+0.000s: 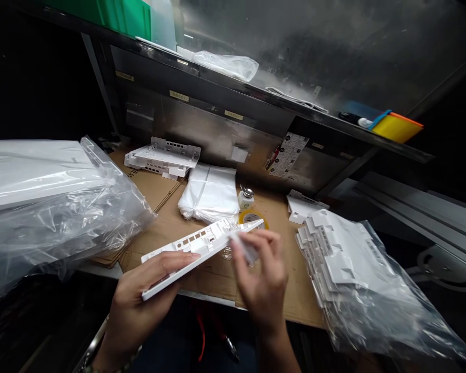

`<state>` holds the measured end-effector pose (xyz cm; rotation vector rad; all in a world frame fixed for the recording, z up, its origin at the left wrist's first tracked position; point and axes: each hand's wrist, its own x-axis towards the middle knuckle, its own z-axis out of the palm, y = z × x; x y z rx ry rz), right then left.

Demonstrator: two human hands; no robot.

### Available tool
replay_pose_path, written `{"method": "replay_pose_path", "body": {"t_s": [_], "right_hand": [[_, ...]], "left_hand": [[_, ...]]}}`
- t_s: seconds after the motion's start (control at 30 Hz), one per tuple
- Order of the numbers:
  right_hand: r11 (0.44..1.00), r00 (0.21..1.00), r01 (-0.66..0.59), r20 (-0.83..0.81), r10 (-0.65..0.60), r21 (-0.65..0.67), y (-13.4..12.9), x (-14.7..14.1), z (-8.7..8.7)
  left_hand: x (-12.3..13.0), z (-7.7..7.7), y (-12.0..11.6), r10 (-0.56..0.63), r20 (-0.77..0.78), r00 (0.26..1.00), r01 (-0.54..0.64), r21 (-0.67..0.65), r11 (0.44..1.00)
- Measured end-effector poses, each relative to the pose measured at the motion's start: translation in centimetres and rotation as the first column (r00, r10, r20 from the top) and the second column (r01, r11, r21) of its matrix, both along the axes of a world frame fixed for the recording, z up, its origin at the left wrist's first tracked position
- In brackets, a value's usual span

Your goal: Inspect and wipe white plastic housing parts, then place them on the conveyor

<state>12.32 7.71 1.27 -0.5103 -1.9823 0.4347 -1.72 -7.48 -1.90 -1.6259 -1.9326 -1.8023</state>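
My left hand [149,282] is closed on one end of a white plastic panel [202,247], thumb on top and fingers beneath. A row of square cut-outs runs along the panel, which tilts up to the right. At the panel's right part, my right hand [262,269] pinches a small whitish cloth [248,249] against its edge; the cloth and fingertips are blurred. Behind the panel stand a white pump bottle [246,198] with a metal top and a roll of yellow tape [252,215], partly hidden. A stack of clear plastic bags [212,191] lies beside them.
Bagged white panels [344,254] are piled at right; a larger bagged white part [34,176] lies at left. More loose panels [163,155] rest at the back on cardboard [295,295]. A metal shelf [256,96] overhangs the bench; red-handled pliers [217,331] show below its front edge.
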Motion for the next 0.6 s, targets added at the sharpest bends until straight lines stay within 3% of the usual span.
{"method": "replay_pose_path", "body": {"t_s": [0.1,0.17,0.23,0.3,0.37,0.4,0.5,0.6], "right_hand": [[0.969,0.969,0.244,-0.034,-0.246,-0.043,3.7,1.1,0.2],[0.952,0.949,0.285,-0.103,-0.297,-0.114,4.5,1.8,0.5],[0.955,0.967,0.146,-0.168,-0.193,-0.259,3.8,2.4,0.9],[0.905,0.982,-0.102,-0.189,0.024,-0.414,2.3,2.6,1.1],[0.839,0.963,-0.269,-0.107,0.248,-0.473,0.9,2.7,1.0],[0.835,0.947,-0.300,-0.043,0.317,-0.461,0.5,2.6,0.9],[0.870,0.935,-0.330,-0.001,0.354,-0.366,-0.2,2.5,0.1],[0.886,0.927,-0.355,-0.233,0.293,-0.298,-0.6,2.1,-1.1]], "left_hand": [[-0.4,-0.3,-0.3,-0.002,0.023,1.000,0.003,-0.010,1.000],[-0.6,-0.3,-0.5,-0.015,0.032,0.999,0.016,-0.007,1.000],[-0.7,-0.2,-0.6,-0.028,0.051,0.998,0.029,-0.017,0.999],[-1.0,-0.1,-0.7,-0.039,0.076,0.996,0.042,-0.032,0.999],[-1.4,-0.3,-0.7,-0.077,0.073,0.994,0.081,-0.051,0.995],[-1.7,-0.4,-0.6,-0.117,0.053,0.992,0.120,-0.051,0.992],[-2.2,-1.3,0.1,-0.120,0.070,0.990,0.118,0.026,0.993],[-2.2,-1.5,1.6,-0.096,0.405,0.909,0.023,0.181,0.983]]}}
